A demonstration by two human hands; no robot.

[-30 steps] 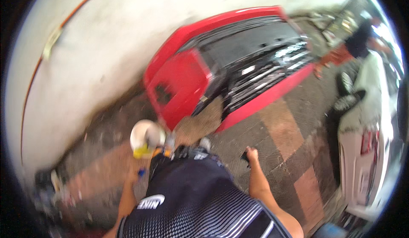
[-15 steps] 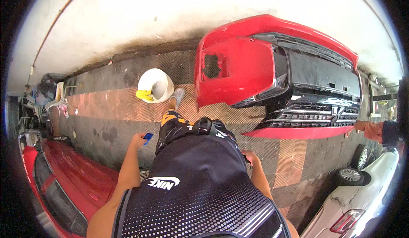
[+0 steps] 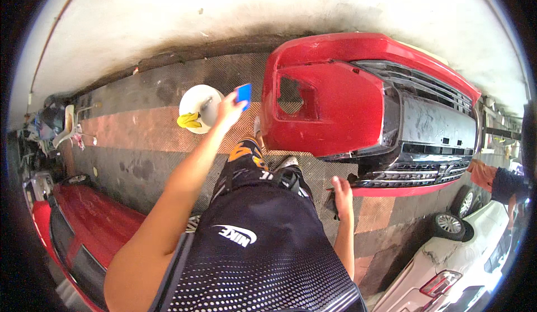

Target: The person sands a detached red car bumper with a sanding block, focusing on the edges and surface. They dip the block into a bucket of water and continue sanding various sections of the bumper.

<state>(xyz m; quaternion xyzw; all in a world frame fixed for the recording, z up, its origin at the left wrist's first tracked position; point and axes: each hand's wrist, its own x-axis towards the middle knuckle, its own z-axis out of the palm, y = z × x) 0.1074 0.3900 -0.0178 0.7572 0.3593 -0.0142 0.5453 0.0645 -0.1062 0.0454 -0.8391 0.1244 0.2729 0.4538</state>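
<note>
My left hand [image 3: 228, 110], its fingers closed, grips a small flat blue block [image 3: 243, 95], blurred by motion. It reaches out over the side of a white bucket [image 3: 197, 95], apart from the bumper. Yellow gloves or a cloth [image 3: 190, 121] hang on the bucket's rim. To the right lies a red car bumper [image 3: 330, 108] with black grilles and a ragged opening at its left end. My right hand [image 3: 342, 194] is low by the bumper's near side, closed round a small dark thing [image 3: 330, 204] whose kind I cannot make out.
A red car [image 3: 95, 217] stands at the lower left, a white car [image 3: 430, 261] at the lower right. Loose wheels [image 3: 450, 225] lie beside it. Another person's legs [image 3: 482, 175] show at the far right. A pale chair [image 3: 68, 126] is at the left, before a white wall [image 3: 235, 10].
My left hand has swung forward and right with the blue block, from beside my leg to near the bucket. My right hand has come forward. I have stepped closer to the bumper.
</note>
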